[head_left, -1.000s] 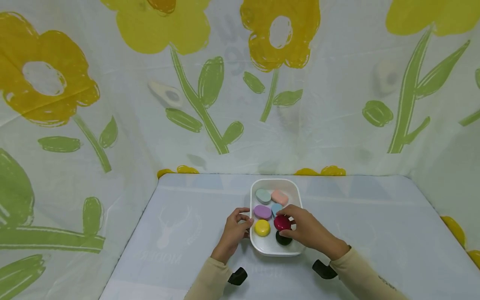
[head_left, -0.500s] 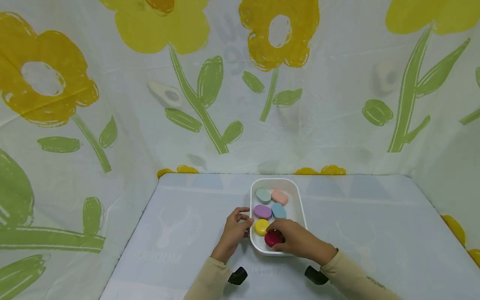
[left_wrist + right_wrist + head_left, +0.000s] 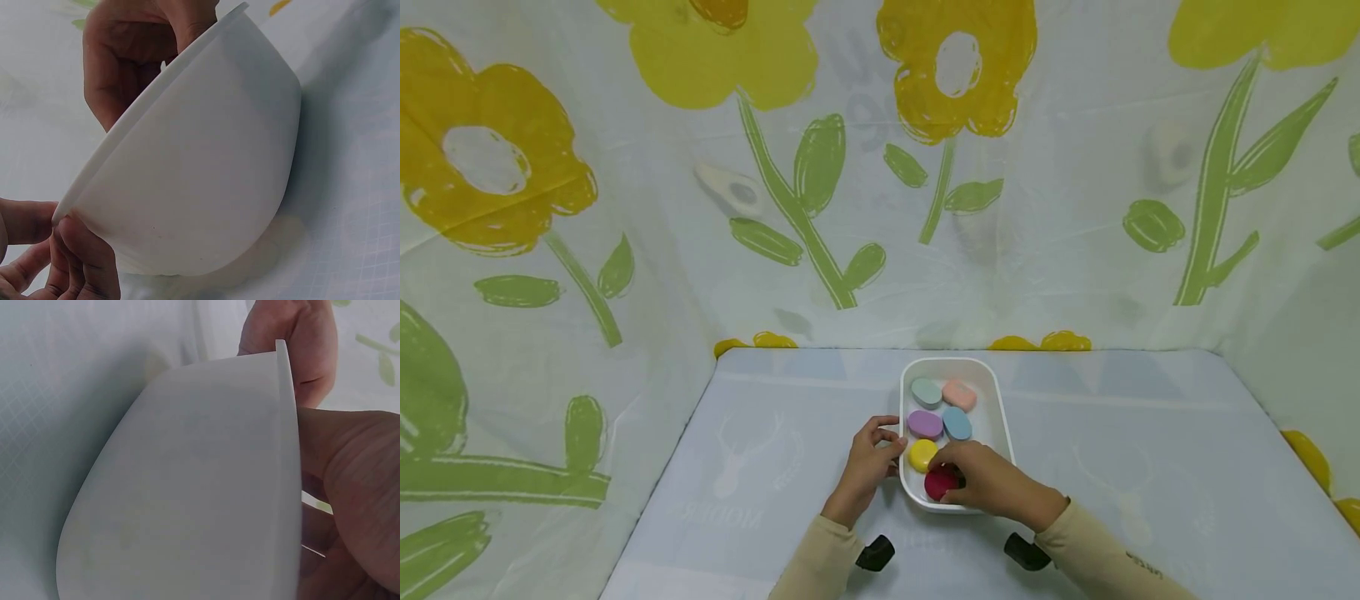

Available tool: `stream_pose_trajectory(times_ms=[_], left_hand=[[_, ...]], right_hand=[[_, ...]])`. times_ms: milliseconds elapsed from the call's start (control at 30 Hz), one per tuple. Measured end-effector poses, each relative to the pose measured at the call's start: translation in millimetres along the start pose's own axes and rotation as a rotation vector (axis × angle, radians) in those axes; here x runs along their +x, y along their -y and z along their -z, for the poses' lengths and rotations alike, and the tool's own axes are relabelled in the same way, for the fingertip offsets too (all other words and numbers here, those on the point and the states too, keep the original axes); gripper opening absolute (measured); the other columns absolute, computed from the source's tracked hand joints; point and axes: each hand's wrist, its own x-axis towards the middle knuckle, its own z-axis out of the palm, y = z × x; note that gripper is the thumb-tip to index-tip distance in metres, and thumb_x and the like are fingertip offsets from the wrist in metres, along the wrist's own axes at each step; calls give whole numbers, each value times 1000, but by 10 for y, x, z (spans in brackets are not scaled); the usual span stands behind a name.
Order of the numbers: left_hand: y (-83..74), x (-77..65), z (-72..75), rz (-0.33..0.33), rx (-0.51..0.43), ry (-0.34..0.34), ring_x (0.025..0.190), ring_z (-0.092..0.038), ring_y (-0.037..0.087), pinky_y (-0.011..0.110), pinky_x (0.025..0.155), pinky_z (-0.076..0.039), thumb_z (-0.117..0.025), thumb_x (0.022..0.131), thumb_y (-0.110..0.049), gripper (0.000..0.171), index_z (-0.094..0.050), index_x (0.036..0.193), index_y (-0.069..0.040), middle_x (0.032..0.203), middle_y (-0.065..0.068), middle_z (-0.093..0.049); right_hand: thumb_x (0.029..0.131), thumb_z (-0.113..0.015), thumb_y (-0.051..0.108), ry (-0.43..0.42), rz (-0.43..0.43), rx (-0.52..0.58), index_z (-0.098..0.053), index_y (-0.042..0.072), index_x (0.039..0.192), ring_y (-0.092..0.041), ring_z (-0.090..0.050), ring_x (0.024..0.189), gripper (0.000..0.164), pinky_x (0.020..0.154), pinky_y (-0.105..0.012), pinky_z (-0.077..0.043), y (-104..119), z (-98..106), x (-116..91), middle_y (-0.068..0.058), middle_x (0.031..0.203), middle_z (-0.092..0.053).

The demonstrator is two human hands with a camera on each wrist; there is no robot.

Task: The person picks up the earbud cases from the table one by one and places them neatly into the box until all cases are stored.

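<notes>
The white tub (image 3: 1006, 417) stands on the table and holds several small coloured pieces. My left hand (image 3: 871, 458) pinches its left rim between thumb and curled fingers; the left wrist view shows the fingers (image 3: 87, 250) against the outer wall. Over the near end of the tub, my right hand (image 3: 992, 483) pinches a red round piece (image 3: 940, 483) by its edge. A yellow round piece (image 3: 922, 455) lies just beyond the red one. Farther back are a purple oval (image 3: 925, 423) and a blue oval (image 3: 957, 423). The tub wall hides the pieces in both wrist views.
At the tub's far end lie a grey-green oval piece (image 3: 927, 392) and a pink piece (image 3: 959, 395). The pale table (image 3: 760, 500) extends to both sides. Behind it hangs a flower-printed curtain (image 3: 1060, 233). Dark wrist devices (image 3: 876, 552) show beside both sleeves.
My right hand has moved left and nearer with the red piece, from the tub's right side down to its near end. The black piece has gone out of sight. My left hand stays put.
</notes>
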Motion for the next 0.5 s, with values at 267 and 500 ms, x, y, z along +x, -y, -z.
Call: stream_pose_trajectory(times_ms=[267, 500], left_hand=[[13, 11, -6, 8, 18, -9, 72, -60, 18, 27, 62, -59, -66, 104, -6, 42, -53, 143, 2, 104, 9, -60], [4, 9, -6, 14, 23, -14, 72, -60, 18, 27, 63, -58, -67, 104, -6, 42, -53, 143, 1, 103, 8, -60]], right_hand=[[85, -90, 9, -43, -33, 22, -76, 4, 115, -21, -68, 99, 33, 90, -38, -60, -23, 69, -59, -6, 112, -76], [86, -87, 1, -224, -63, 74, -73, 3, 117, -33, -72, 102, 34, 85, -39, -64, -92, 271, -229, -13, 115, -73]])
